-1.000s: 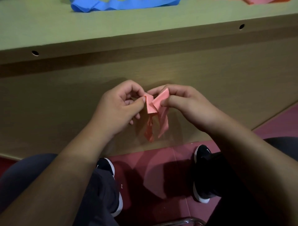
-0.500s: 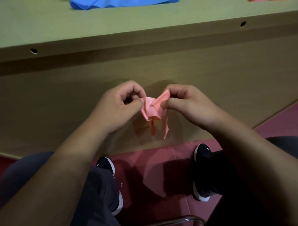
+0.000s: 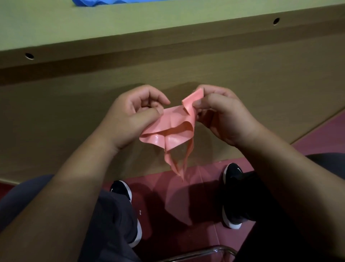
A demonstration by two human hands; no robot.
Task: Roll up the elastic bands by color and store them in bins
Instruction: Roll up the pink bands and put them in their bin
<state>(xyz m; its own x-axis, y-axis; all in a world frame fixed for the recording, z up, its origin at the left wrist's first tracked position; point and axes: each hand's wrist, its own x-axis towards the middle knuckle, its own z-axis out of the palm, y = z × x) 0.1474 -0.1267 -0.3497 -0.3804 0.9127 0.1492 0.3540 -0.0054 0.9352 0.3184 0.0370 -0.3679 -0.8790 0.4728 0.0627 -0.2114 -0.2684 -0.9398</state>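
While pinched, pink band (image 3: 171, 129): glossy, creased, tails toward 6 o'clock
left hand (image 3: 128, 117), right hand (image 3: 225, 117): fingers (image 3: 207, 101) clenched on it

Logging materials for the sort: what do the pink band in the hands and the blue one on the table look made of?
Pink band: thin rubber- or latex-like sheet, glossy. It shows bright highlights on its folds, and limp tails hang below where the left hand and right hand pinch it.
Blue band: probably similar, but only a wrinkled edge shows.
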